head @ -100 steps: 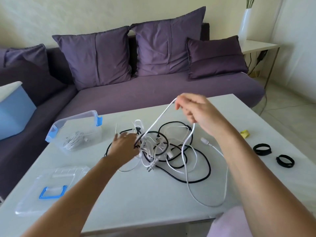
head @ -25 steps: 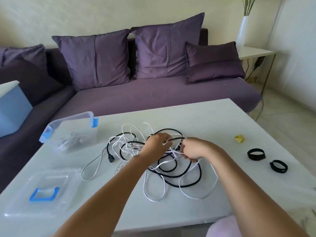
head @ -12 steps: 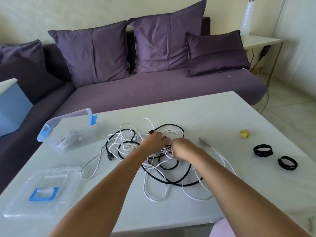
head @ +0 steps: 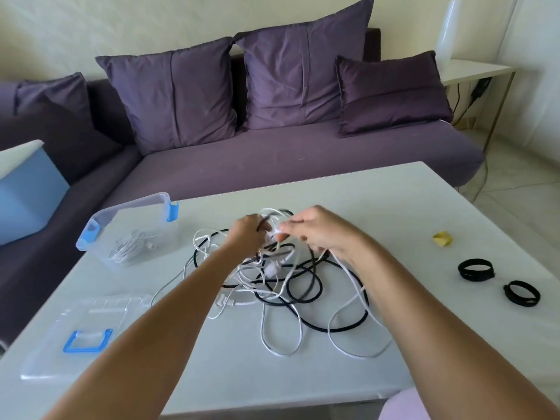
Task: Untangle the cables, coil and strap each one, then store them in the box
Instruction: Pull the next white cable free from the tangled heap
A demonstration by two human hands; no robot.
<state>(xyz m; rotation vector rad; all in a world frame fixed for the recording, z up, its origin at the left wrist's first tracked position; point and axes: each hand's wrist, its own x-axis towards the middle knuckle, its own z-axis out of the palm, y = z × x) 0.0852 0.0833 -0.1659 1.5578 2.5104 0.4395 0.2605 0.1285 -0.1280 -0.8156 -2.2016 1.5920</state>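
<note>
Two hands meet over the top of the tangle of cables (head: 281, 274) in the head view, which sits mid-table (head: 333, 189) right in front of the person. The left hand (head: 247, 234) has its fingers curled into the knot, gripping a bunch of strands, apparently to anchor the heap. The right hand (head: 315, 231) pinches a white cable (head: 278, 353) between thumb and fingers just beside it, probably so that one line can be worked free. A black cable (head: 333, 330) loops through the white ones, so nothing here is separated yet.

The clear box (head: 127, 204) stands open at the left, within reach, with one white coiled cable (head: 130, 247) already inside. Its lid (head: 85, 334) lies flat nearer the person. Two black straps (head: 475, 269) wait at the right, well apart from the tangle, likely set out for the coiling to come.
</note>
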